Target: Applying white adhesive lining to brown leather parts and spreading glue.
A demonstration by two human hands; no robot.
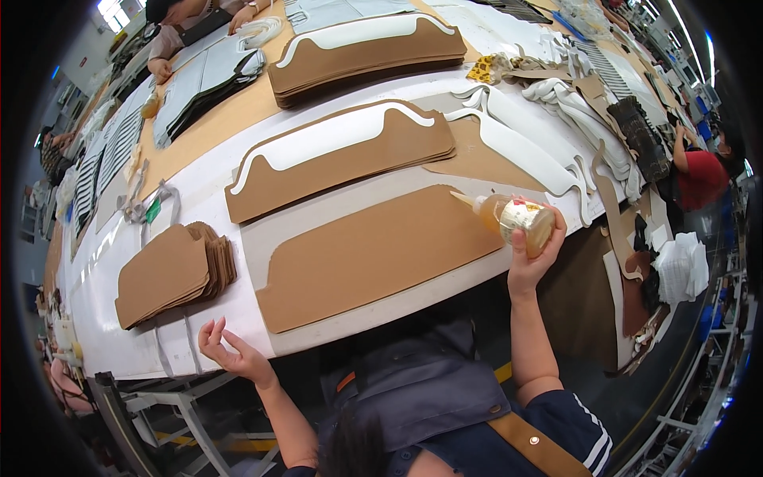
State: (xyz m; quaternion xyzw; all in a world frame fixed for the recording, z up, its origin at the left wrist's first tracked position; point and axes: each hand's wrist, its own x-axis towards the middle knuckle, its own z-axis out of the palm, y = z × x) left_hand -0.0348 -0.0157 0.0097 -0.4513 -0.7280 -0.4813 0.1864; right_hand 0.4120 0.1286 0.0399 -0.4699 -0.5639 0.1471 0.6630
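Observation:
My right hand (536, 253) grips a clear glue bottle (520, 220) of amber liquid, tipped on its side. Its pointed nozzle (463, 199) hangs over the upper right edge of a flat brown panel (381, 258) lying in front of me. My left hand (237, 354) is raised at the table's front edge with fingers apart, holding nothing. Beyond it sits a stack of small brown panels (171, 274). Behind the flat panel lies a stack of brown panels (342, 171) topped by a white shaped strip (322, 147).
A taller brown stack (369, 67) stands farther back. White curved pieces (528, 143) and offcuts pile up at right. Grey sheets (203, 87) lie at the far left, near a person (179, 32) seated across the table. Another person in red (703, 175) is at far right.

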